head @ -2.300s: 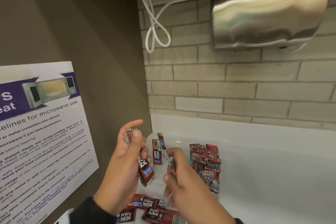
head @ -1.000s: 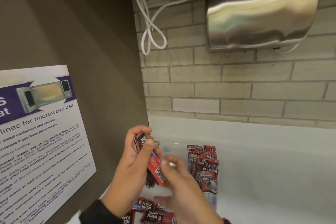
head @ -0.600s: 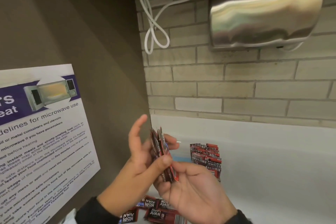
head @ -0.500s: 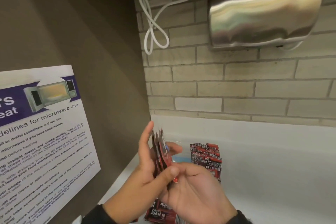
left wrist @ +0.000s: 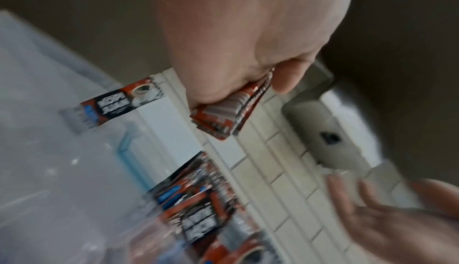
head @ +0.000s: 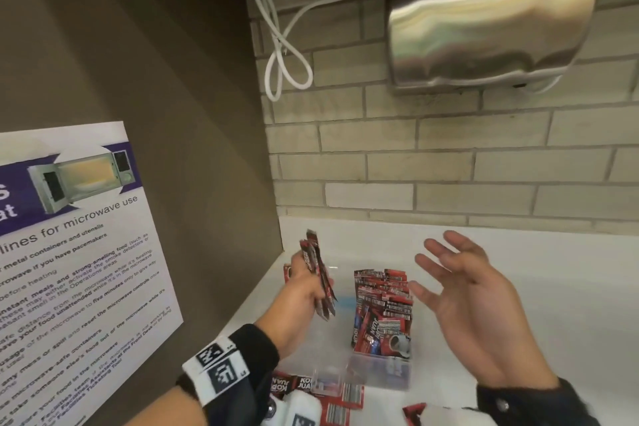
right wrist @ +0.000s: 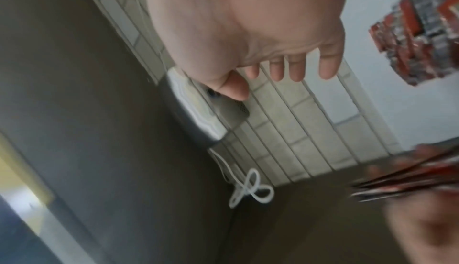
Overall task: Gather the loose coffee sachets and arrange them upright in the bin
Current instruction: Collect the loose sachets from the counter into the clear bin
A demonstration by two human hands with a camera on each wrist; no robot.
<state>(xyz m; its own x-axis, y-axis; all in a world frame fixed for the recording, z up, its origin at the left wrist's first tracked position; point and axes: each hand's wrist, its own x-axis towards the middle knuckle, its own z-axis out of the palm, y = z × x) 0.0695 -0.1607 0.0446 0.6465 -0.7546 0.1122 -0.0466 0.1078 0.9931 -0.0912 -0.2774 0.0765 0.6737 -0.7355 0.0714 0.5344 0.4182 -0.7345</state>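
- Left hand: grips a thin bundle of red foil coffee sachets, held above the white countertop.
- Right hand: empty, fingers spread wide.
- Clear plastic bin: on the countertop, holding upright sachets.
- Loose sachets: flat before the bin.
- Rear wall: beige brick tile, steel hand dryer.

Loose sachets cut off below.
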